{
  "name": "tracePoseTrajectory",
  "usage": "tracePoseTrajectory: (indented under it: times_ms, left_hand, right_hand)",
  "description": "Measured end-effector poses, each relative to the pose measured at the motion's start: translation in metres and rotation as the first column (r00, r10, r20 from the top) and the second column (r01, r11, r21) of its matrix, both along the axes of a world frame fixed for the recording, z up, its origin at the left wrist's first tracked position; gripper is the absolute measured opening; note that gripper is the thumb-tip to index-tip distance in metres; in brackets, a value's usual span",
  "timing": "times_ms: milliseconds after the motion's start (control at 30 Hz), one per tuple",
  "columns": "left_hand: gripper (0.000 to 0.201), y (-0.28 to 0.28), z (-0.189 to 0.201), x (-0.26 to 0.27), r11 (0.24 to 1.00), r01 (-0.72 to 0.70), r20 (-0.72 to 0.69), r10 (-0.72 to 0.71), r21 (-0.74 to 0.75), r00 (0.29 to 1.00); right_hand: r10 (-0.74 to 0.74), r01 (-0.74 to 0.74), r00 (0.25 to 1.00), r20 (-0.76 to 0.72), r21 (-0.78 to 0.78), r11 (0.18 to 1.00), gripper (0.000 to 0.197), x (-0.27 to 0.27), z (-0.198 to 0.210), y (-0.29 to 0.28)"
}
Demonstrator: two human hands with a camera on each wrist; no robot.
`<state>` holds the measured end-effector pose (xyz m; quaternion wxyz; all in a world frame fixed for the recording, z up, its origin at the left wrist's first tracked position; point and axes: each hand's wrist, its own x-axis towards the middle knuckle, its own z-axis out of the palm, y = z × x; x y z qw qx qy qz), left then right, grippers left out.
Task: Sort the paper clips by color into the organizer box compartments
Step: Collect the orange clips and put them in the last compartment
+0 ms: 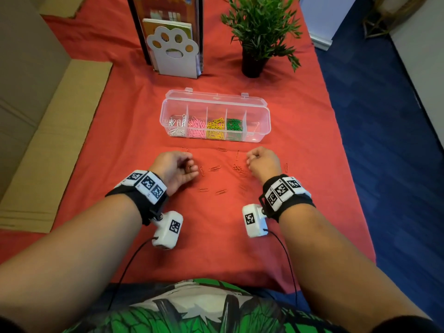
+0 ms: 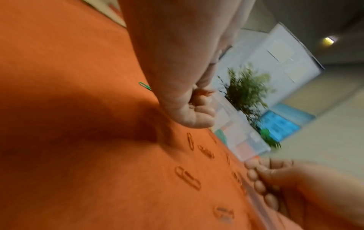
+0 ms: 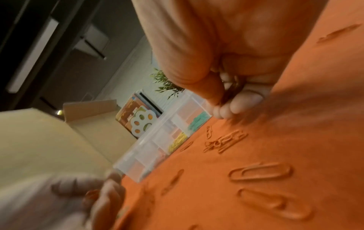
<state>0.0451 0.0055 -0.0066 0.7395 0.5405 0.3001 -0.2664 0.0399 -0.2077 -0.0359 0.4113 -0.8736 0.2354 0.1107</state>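
Note:
A clear organizer box [image 1: 260, 133] lies on the red cloth with its lid open. From left to right its compartments hold white, pink, yellow and green clips; the rightmost looks nearly bare. Several red paper clips [image 1: 213, 168] lie scattered on the cloth in front of the box, between my hands. My left hand [image 1: 182, 168] is curled just above the cloth, and a red clip [image 3: 90, 193] shows among its fingers. My right hand [image 1: 258, 162] is a loose fist, its thumb and fingertips [image 3: 236, 104] pinching red clips. One green clip [image 2: 144, 85] lies beside my left hand.
A white paw-shaped book holder [image 1: 173, 54] and a potted plant [image 1: 259, 32] stand behind the box. Flat cardboard [image 1: 55, 131] lies along the left side. The cloth's right edge drops to blue floor [image 1: 384, 140].

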Motion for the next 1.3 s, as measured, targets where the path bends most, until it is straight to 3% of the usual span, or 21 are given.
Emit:
tracePoseTrajectory:
  times_ms: [67,100,167,233,300,333,367,433,533,633,700,733,800,867,967,1033,1067,1100,1167,1233,1300]
  left_hand:
    - [0.023,0.002,0.002,0.007,0.999,-0.048,-0.029,0.048,-0.019,0.998]
    - [0.022,0.003,0.0,0.011,0.997,-0.054,-0.02,0.055,0.051,0.998]
    - [0.017,0.007,-0.005,0.021,0.929,0.008,0.076,-0.038,0.369,0.996]
    - [0.014,0.013,-0.008,0.027,0.669,0.08,0.154,-0.283,0.739,0.946]
    - [0.016,0.016,-0.01,0.03,0.364,0.089,0.127,-0.529,0.927,0.839]
    - [0.02,0.016,-0.012,0.03,0.256,0.079,0.1,-0.619,0.964,0.779]
    - [0.023,0.015,-0.012,0.03,0.192,0.064,0.088,-0.686,0.979,0.722]
    - [0.031,0.012,-0.016,0.031,0.17,0.06,0.096,-0.777,0.984,0.622]
    - [0.028,0.012,-0.024,0.032,0.16,0.087,0.094,-0.854,0.983,0.511]
    - [0.017,0.012,-0.025,0.033,0.081,0.078,0.035,-0.883,0.994,0.468]
    - [0.014,0.013,-0.025,0.034,0.041,0.1,-0.012,-0.88,0.994,0.474]
    - [0.013,0.012,-0.025,0.034,0.05,0.119,-0.015,-0.872,0.992,0.49]
    - [0.01,0.011,-0.024,0.032,0.141,0.12,0.053,-0.837,0.983,0.545]
    - [0.012,0.008,-0.022,0.027,0.297,0.104,0.171,-0.767,0.949,0.619]
    - [0.019,0.0,-0.017,0.016,0.574,0.228,0.224,-0.61,0.787,0.76]
    - [0.024,-0.005,-0.013,0.009,0.839,0.25,0.172,-0.371,0.483,0.912]
    - [0.026,-0.006,-0.009,0.006,0.938,0.186,0.109,-0.226,0.291,0.968]
    - [0.025,-0.006,-0.006,0.003,0.985,0.11,0.037,-0.116,0.132,0.993]
    - [0.023,-0.004,-0.002,0.0,0.999,0.039,-0.054,-0.04,-0.022,0.998]
    - [0.026,-0.006,-0.002,-0.002,0.999,0.036,-0.065,-0.036,-0.009,0.997]
    - [0.028,-0.01,-0.009,-0.004,0.976,0.113,0.01,-0.117,0.185,0.993]
  right_hand:
    - [0.068,-0.069,0.998,-0.013,-0.149,0.986,0.016,0.004,0.005,0.002]
    - [0.121,-0.121,0.993,-0.011,-0.222,0.968,0.02,0.006,0.006,0.005]
    - [0.232,-0.227,0.972,-0.028,-0.341,0.912,0.036,0.01,0.008,0.015]
    - [0.329,-0.328,0.941,-0.078,-0.437,0.838,0.048,0.013,0.007,0.026]
    - [0.389,-0.393,0.914,-0.114,-0.485,0.781,0.045,0.012,0.007,0.034]
    - [0.412,-0.415,0.903,-0.122,-0.496,0.763,0.04,0.011,0.008,0.037]
    - [0.436,-0.44,0.89,-0.133,-0.5,0.746,0.037,0.009,0.009,0.038]
    - [0.474,-0.481,0.868,-0.149,-0.49,0.727,0.037,0.008,0.01,0.039]
    - [0.426,-0.434,0.899,-0.107,-0.351,0.83,0.029,0.01,0.013,0.029]
    - [0.183,-0.183,0.982,-0.049,0.001,0.983,0.021,0.012,0.011,0.014]
    - [0.0,0.027,0.995,-0.097,0.273,0.962,0.026,0.011,0.012,0.007]
    - [-0.072,0.118,0.988,-0.136,0.371,0.921,0.028,0.009,0.014,0.004]
    - [-0.152,0.221,0.972,-0.179,0.483,0.847,0.025,0.003,0.019,0.0]
    - [-0.118,0.181,0.979,-0.165,0.445,0.877,0.023,-0.001,0.017,-0.004]
    - [0.107,-0.101,0.989,-0.101,0.06,0.993,0.015,-0.006,0.008,-0.005]
    - [0.223,-0.237,0.97,-0.097,-0.163,0.958,0.008,-0.01,0.006,0.003]
    - [0.279,-0.291,0.957,-0.085,-0.247,0.924,0.017,-0.013,0.003,0.007]
    - [0.335,-0.344,0.938,-0.085,-0.309,0.886,0.026,-0.017,0.0,0.012]
    - [0.417,-0.416,0.905,-0.081,-0.368,0.831,0.031,-0.025,-0.003,0.023]
    - [0.454,-0.446,0.888,-0.078,-0.389,0.806,0.026,-0.03,-0.004,0.029]
    - [0.436,-0.432,0.897,-0.07,-0.346,0.833,0.023,-0.03,-0.002,0.029]
